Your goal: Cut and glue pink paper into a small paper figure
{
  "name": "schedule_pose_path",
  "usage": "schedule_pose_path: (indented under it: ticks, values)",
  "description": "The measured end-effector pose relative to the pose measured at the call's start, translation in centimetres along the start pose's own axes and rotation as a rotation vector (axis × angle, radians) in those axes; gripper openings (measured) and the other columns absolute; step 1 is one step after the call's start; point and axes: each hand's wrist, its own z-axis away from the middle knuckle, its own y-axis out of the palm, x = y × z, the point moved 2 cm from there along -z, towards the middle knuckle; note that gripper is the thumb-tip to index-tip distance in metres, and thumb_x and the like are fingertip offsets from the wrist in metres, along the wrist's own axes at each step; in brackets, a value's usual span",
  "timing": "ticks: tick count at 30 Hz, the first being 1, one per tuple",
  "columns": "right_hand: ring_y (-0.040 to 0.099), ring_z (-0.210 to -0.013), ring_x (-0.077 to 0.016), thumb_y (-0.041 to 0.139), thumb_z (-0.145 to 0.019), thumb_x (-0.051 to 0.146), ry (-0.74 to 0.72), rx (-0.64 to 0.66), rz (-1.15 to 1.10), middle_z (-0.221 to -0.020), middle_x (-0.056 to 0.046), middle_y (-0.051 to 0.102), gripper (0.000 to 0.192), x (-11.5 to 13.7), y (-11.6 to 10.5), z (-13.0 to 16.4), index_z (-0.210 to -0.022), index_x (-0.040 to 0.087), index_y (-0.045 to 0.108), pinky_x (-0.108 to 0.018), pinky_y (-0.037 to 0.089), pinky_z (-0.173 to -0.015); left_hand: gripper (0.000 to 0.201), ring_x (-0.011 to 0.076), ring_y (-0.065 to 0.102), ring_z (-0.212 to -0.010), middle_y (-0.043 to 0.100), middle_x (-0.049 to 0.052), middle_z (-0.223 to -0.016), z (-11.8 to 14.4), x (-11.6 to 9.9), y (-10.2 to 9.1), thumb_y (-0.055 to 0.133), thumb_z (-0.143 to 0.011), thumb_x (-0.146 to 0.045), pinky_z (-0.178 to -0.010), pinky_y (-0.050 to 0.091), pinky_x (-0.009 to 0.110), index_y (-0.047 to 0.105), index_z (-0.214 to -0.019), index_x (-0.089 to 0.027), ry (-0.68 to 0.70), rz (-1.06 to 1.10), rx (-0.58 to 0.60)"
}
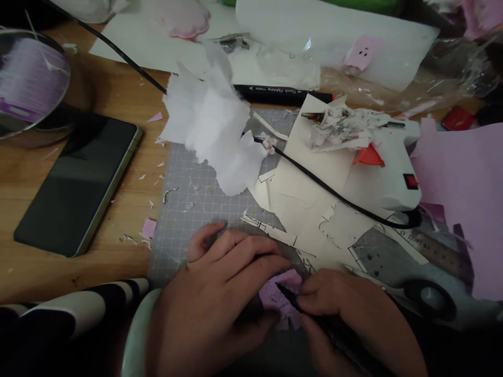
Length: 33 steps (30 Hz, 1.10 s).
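My left hand [220,293] presses down on a small lilac paper piece [280,293] at the near edge of the grey cutting mat [184,209]. Its fingers lie flat across the piece's left side. My right hand [353,319] grips a black pen [291,294] whose tip rests on the lilac paper. Both hands sit close together, almost touching, at the bottom middle of the view.
A dark phone [78,183] lies left on the wooden table. A white glue gun [389,167] with its black cord sits on cream paper scraps [310,193]. White tissue [212,125], a black marker [283,95], scissors [428,298] and pink paper [467,188] crowd the right.
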Motion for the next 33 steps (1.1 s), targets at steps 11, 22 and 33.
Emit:
schedule_pose_path:
  ticks: [11, 22, 33]
  values:
    - [0.06, -0.051, -0.0055, 0.054, -0.068, 0.009, 0.011, 0.027, -0.063, -0.059, 0.006, 0.063, 0.013, -0.2, -0.8, 0.5, -0.07, 0.021, 0.049, -0.014, 0.047, -0.05, 0.037, 0.0196, 0.052, -0.099, 0.061, -0.004, -0.107, 0.2, 0.1, 0.1, 0.063, -0.069, -0.026, -0.098, 0.014, 0.035, 0.055, -0.104, -0.031, -0.006, 0.017, 0.008]
    - [0.055, -0.09, -0.0193, 0.027, -0.094, 0.021, -0.167, 0.031, 0.485, -0.098, -0.007, 0.059, 0.03, -2.8, -4.7, 0.8, -0.106, 0.024, 0.054, -0.033, 0.044, -0.074, 0.022, 0.0231, 0.05, -0.098, 0.058, -0.001, -0.109, 0.4, -0.2, -0.2, 0.068, -0.065, -0.04, -0.097, 0.01, 0.041, 0.062, -0.084, -0.029, 0.117, 0.057, 0.093]
    - [0.054, -0.087, -0.0163, 0.043, -0.086, 0.012, -0.263, 0.001, 0.327, -0.094, -0.006, 0.062, 0.021, -3.0, -4.7, 0.9, -0.103, 0.017, 0.055, -0.029, 0.042, -0.077, 0.025, 0.0231, 0.049, -0.098, 0.058, 0.005, -0.104, -0.1, 0.5, -2.2, 0.045, -0.079, -0.013, -0.085, 0.03, 0.04, 0.054, -0.1, -0.024, 0.141, -0.09, -0.325]
